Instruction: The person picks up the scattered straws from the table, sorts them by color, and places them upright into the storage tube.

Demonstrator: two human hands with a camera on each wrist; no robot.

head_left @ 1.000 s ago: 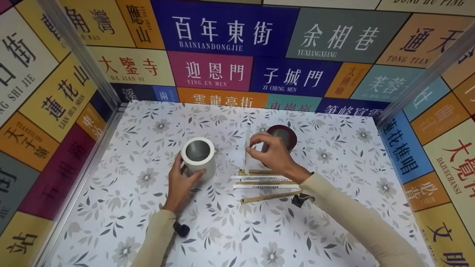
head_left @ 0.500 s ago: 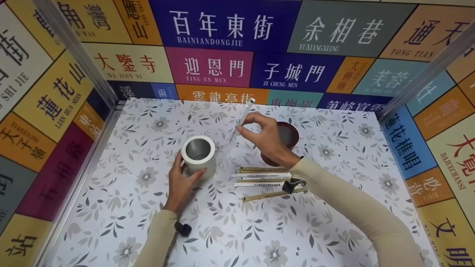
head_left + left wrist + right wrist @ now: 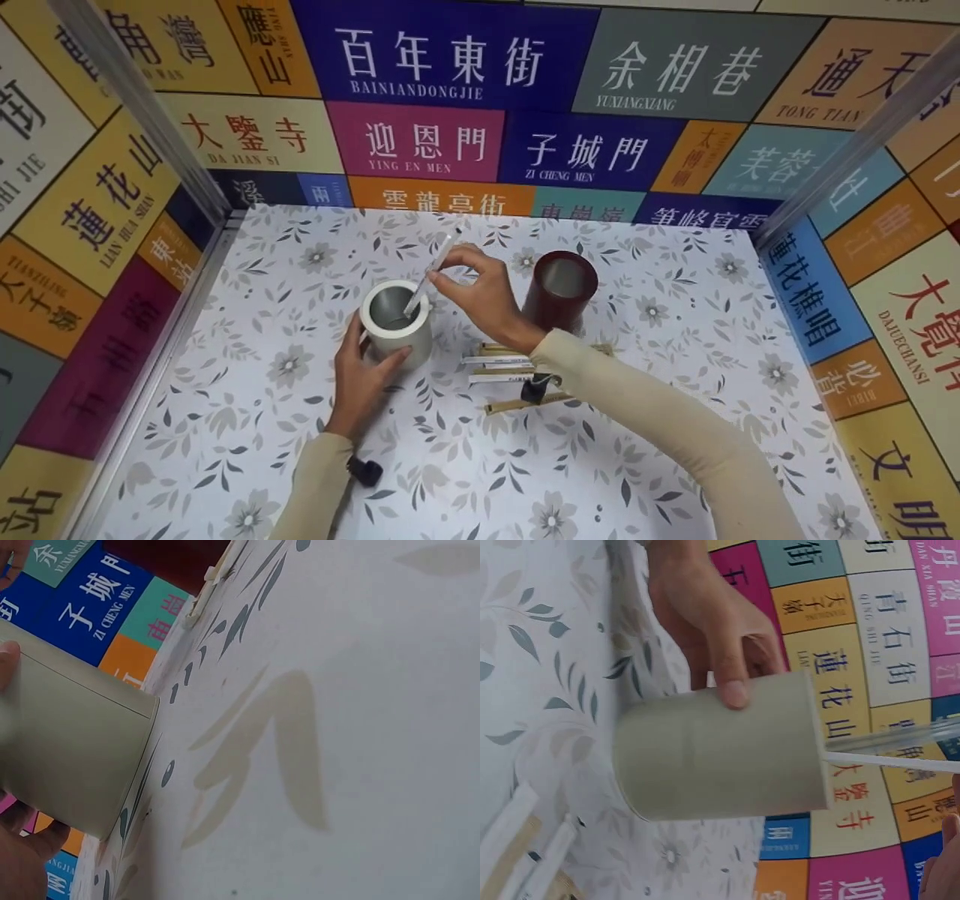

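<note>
Between the right fingers [image 3: 451,287] slants a white stick [image 3: 423,288].

A floral-patterned table [image 3: 450,450] bears a pale cup [image 3: 417,342], dark-red cup [image 3: 556,309] and slim packets [image 3: 501,370].

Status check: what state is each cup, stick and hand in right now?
Pale cup: upright, open-topped, held.
White stick: slanted, lower end in the pale cup's mouth.
Dark red cup: upright, open-topped, not held.
Gold and white sticks: lying on the table, partly hidden.
Left hand: gripping the pale cup.
Right hand: pinching the white stick.
</note>
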